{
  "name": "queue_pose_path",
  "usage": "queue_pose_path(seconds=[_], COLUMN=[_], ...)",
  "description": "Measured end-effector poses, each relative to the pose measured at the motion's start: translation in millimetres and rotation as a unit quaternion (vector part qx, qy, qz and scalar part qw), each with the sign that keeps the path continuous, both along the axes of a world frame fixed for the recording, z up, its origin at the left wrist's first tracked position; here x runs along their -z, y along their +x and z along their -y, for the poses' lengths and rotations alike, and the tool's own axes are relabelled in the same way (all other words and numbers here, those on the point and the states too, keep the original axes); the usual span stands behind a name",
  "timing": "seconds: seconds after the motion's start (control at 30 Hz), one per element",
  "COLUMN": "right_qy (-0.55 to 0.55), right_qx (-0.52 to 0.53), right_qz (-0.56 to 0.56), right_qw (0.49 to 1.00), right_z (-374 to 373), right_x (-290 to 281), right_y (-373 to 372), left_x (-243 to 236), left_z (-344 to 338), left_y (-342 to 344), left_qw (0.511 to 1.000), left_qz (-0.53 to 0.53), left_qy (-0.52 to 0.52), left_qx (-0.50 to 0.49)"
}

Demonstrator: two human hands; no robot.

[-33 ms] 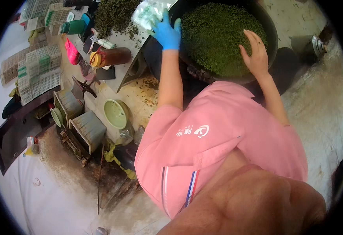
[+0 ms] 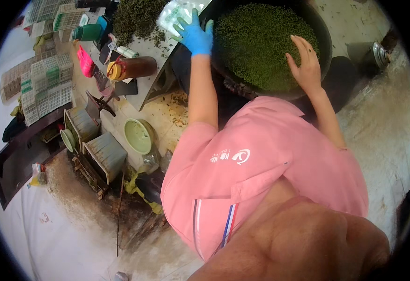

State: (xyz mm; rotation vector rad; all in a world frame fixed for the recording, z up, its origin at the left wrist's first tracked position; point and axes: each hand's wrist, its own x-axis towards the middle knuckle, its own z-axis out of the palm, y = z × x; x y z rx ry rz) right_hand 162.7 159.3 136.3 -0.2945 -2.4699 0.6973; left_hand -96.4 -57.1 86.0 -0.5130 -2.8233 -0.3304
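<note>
My left hand [image 2: 196,38], in a blue glove with green-stained fingertips, is spread with nothing in it. It hovers between a clear plastic bag [image 2: 171,18] on the table and the left rim of a large dark round pan [image 2: 326,44]. The fingers come close to the bag; I cannot tell whether they touch it. A broad layer of small green leaf-like bits [image 2: 261,47] fills the pan. Over the right part of that layer, my bare right hand [image 2: 306,65] is open, fingers apart, with a ring on one finger. Contact with the green bits is unclear.
On the table to the left are a dark heap of dried bits [image 2: 137,18], a brown bottle with a yellow cap [image 2: 137,68] and a green cup [image 2: 86,33]. Lower down sit a pale green basin [image 2: 138,136] and grey bins [image 2: 105,154]. A metal canister [image 2: 379,55] stands right of the pan.
My gloved left hand has shifted slightly up and to the left, toward the plastic bag. The right hand has stayed in place.
</note>
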Motion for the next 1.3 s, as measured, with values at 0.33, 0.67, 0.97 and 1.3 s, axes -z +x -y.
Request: queue_pose_path(seconds=[0.33,0.67,0.97,1.3], right_qy=[-0.043,-0.201,-0.440,-0.096], right_qx=[0.022,-0.128,-0.109,-0.172], right_qz=[0.045,0.294,0.252,0.108], right_qw=[0.998,0.926,0.855,0.974], right_z=[-3.3,-23.1,8.1,16.4], right_x=[24.3,54.7,55.9,-4.1], right_y=[10.2,15.6,43.1,30.9], left_x=[3.9,-33.9,-31.0,-37.7], left_z=[1.8,-17.9,-9.8,-17.4], left_y=[2.1,148.5,158.5,138.4], left_qw=[0.993,0.872,0.854,0.799], left_qz=[0.053,0.331,0.382,0.446], left_qy=[0.060,0.249,0.269,0.123], left_qx=[0.087,0.262,0.230,0.385])
